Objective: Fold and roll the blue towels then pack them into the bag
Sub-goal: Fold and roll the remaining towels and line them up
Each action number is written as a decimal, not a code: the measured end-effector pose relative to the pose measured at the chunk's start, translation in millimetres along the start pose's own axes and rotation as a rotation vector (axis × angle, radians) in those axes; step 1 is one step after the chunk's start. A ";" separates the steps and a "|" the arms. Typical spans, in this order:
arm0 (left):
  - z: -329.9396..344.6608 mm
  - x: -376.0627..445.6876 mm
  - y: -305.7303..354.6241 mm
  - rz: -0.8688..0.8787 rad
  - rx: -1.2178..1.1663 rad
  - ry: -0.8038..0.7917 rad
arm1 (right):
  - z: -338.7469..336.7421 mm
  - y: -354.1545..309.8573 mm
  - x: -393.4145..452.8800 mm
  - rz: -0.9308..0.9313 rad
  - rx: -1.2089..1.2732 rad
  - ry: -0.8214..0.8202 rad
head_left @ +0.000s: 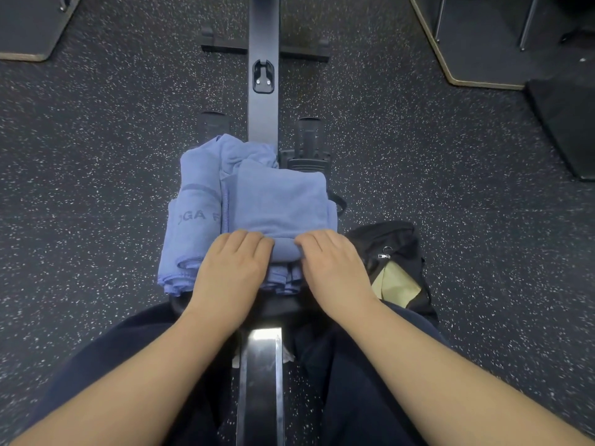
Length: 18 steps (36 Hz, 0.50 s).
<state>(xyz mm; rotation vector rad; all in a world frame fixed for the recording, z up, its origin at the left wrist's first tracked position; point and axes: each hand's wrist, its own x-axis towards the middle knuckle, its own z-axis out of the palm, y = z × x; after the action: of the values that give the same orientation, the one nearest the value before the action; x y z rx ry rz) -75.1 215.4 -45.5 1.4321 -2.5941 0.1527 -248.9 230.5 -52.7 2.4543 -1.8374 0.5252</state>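
Gym: speckled rubber floor (112, 156), rowing machine rail (263, 101) with footrests (309, 136), black mats (29, 24)

The fingertips of the left hand (232, 268) and right hand (335, 268) curl into the near fold of the blue towel (280, 201) and are hidden. The printed towel (193, 220) at the seat's left edge shows only part of its lettering, "GA". The seat (280, 309) itself is almost wholly covered. The black bag (396, 243) hides its contents except 1 tan patch. The rail (262, 381) runs off the bottom edge.
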 end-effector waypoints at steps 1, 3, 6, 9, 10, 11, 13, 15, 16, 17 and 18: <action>0.5 0.2 -0.4 -0.002 -0.002 0.008 | -1.0 0.7 0.2 0.001 0.009 0.003; 0.1 0.5 -0.7 0.000 -0.013 0.030 | -3.7 1.5 0.6 0.013 0.025 0.002; -3.0 -0.4 0.9 -0.003 -0.042 0.047 | -8.3 2.2 -0.5 0.035 0.052 -0.025; -7.1 -1.6 3.6 -0.003 -0.063 0.063 | -11.4 3.3 -3.0 0.039 0.067 -0.052; -8.3 -2.1 4.2 -0.001 -0.067 0.068 | -12.7 3.2 -4.1 0.042 0.070 -0.055; -9.3 -2.5 4.4 0.000 -0.070 0.072 | -13.6 3.2 -5.3 0.043 0.074 -0.055; -9.9 -3.7 3.8 -0.003 -0.081 0.080 | -15.0 3.5 -7.0 0.037 0.077 -0.048; -9.9 -5.4 2.9 -0.004 -0.100 0.087 | -16.0 3.4 -8.5 0.026 0.069 -0.045; -9.6 -6.6 2.4 -0.005 -0.110 0.088 | -16.6 3.5 -9.3 0.022 0.067 -0.046; -9.5 -7.7 2.2 -0.009 -0.118 0.085 | -17.3 3.8 -10.1 0.018 0.067 -0.051; -9.5 -9.0 2.1 -0.016 -0.123 0.077 | -18.3 4.0 -10.9 0.015 0.068 -0.060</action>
<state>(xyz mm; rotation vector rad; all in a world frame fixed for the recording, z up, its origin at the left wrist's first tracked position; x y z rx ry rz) -71.2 225.6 -38.0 1.3768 -2.4832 0.0440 -259.8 243.5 -39.3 2.5282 -1.8926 0.5290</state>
